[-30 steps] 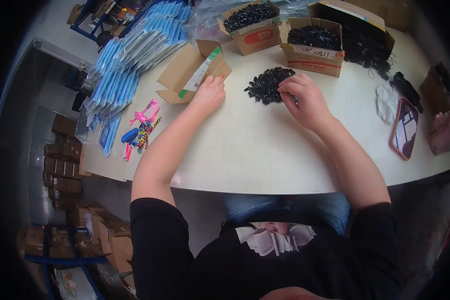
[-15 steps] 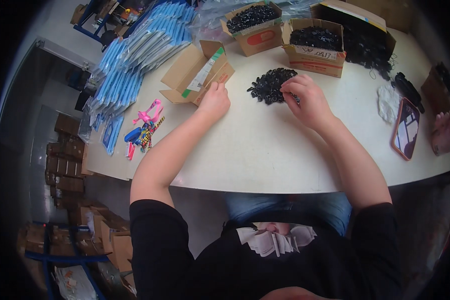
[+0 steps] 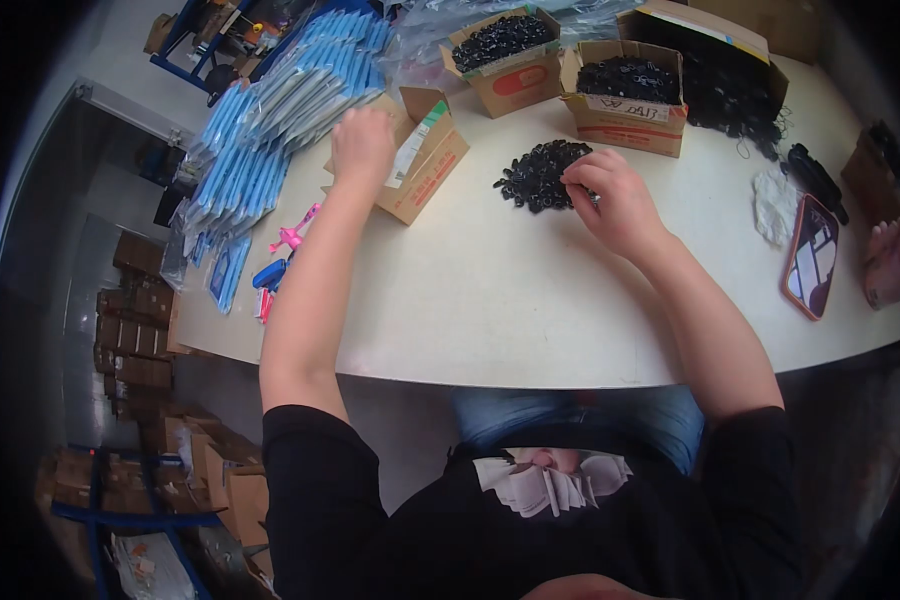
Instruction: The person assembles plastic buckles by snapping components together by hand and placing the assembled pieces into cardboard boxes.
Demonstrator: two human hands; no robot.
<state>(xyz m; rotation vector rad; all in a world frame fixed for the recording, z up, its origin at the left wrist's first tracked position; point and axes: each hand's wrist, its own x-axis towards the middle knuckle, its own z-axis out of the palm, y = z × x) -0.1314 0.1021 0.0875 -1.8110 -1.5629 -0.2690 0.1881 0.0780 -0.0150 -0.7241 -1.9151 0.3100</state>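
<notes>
My left hand (image 3: 363, 145) is over the left edge of an open cardboard box (image 3: 422, 178) with green tape; its fingers are bent, and whether they grip the box is hidden. My right hand (image 3: 615, 195) rests at the right edge of a pile of small black pieces (image 3: 540, 175), thumb and fingertips pinched together. Anything between those fingertips is too small to make out. Two cardboard boxes filled with black pieces, one at the back (image 3: 515, 85) and one to its right (image 3: 630, 130), stand behind the pile.
Bagged blue packets (image 3: 240, 165) are stacked at the left. Near my left forearm lie a pink item (image 3: 292, 236) and a blue one (image 3: 269, 274). On the right are a phone (image 3: 811, 258), a crumpled white tissue (image 3: 775, 207) and a larger box of black pieces (image 3: 720, 85).
My left hand has moved from the box's near right side up and left to its far left side. My right hand stays at the pile with little change.
</notes>
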